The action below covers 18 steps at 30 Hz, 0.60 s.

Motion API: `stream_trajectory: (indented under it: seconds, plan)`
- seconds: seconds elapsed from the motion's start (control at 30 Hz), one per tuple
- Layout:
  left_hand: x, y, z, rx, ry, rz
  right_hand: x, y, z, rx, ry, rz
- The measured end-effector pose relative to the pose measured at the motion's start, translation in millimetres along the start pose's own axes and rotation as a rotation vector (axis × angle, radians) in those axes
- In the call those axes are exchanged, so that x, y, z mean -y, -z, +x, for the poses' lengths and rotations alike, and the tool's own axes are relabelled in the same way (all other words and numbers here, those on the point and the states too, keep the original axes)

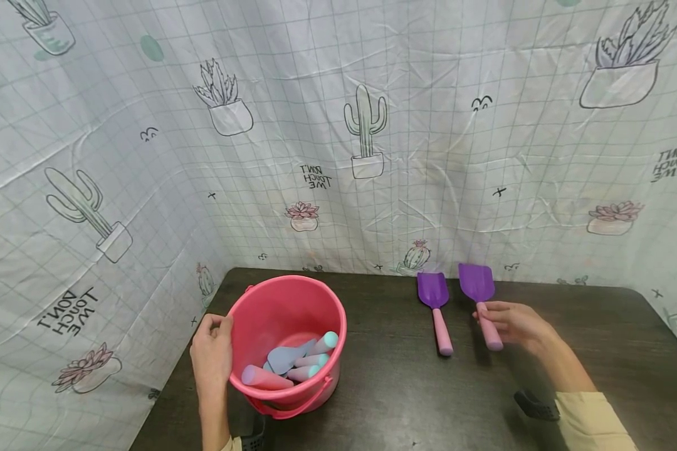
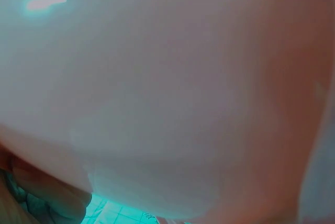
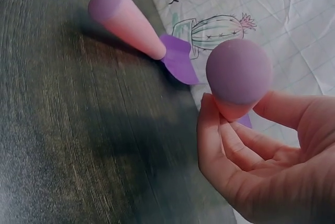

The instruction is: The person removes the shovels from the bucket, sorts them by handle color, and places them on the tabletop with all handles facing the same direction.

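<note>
My left hand (image 1: 211, 351) grips the rim of a pink bucket (image 1: 284, 288) at its left side. Close up in the left wrist view, the bucket's pale, blurred wall (image 2: 141, 77) fills most of the picture. Inside the bucket lie several pink-handled tools, some with teal ends, and a grey-blue blade (image 1: 284, 359). On the right, my right hand (image 1: 513, 322) pinches the pink handle of a toy shovel (image 1: 476, 283) with a purple blade. Its round lilac handle end (image 3: 239, 71) faces the right wrist camera. A second purple shovel (image 1: 442, 332) lies on the table to its left.
The dark wooden table (image 1: 383, 376) ends at a hanging white cloth (image 1: 429, 144) printed with cacti and a grid, which also runs along both sides. The bucket's handle (image 1: 299, 410) hangs down at its front.
</note>
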<state>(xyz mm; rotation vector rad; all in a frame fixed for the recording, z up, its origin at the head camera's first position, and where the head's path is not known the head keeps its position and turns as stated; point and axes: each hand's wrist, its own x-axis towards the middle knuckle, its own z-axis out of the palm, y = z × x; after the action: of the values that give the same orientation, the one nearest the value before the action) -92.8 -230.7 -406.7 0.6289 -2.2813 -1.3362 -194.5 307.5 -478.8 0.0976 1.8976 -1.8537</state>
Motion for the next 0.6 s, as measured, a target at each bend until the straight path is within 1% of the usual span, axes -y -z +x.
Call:
stream_trajectory:
  seconds: [0.2,0.6]
  plan:
    - [-0.3,-0.7,-0.9,0.002,0.004,-0.007,-2.8,2.7,1.2,-0.027,-0.022,-0.023]
    - [-1.2,-1.0,-1.2,0.006,0.010,-0.008,-5.2,5.8,2.5,-0.044,-0.049,-0.071]
